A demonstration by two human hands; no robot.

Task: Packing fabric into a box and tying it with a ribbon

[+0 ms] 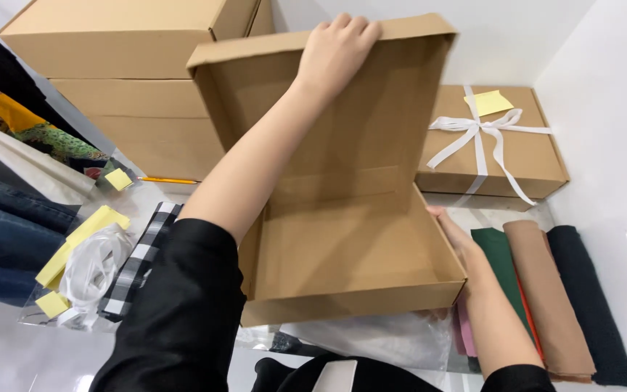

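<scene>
White table [9, 356] crowded around an open cardboard box [342, 254]: left hand [335, 47] fingers clamped over its raised lid edge, right hand [459, 243] fingers together against its right wall, folded cloths [546, 290] just beside.

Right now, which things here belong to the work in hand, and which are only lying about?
In hand:
open cardboard box, empty inside
left hand on its raised lid
right hand at its right wall

Lying about:
ribbon-tied box
stacked closed boxes
folded cloths
white ribbon bundle
checked cloth
</scene>
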